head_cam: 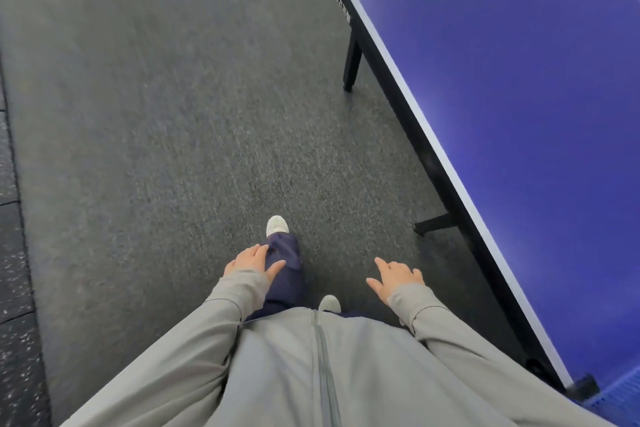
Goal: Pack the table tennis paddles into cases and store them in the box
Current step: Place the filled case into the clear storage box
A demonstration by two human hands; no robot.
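The person is on the gray floor (156,114) beside a blue table (519,80). One foot (277,225) is out in front, so I think this is a walk to go and get things. No paddles, cases or box show here, so I cannot tell where they are. The left hand (254,262) is open and holds nothing. Its fingers hang loose in front of the dark trouser leg. The right hand (396,279) is open too, with its fingers spread a little, and it holds nothing. The table is on the person's right side. Its long edge runs from low on the right, up and away toward the top. The right hand is nearer to that edge but does not touch it. The left hand is well apart from the table. If the paddles lie farther along the table, the right hand would likely reach them first. The person would need to go forward along the edge to find them.
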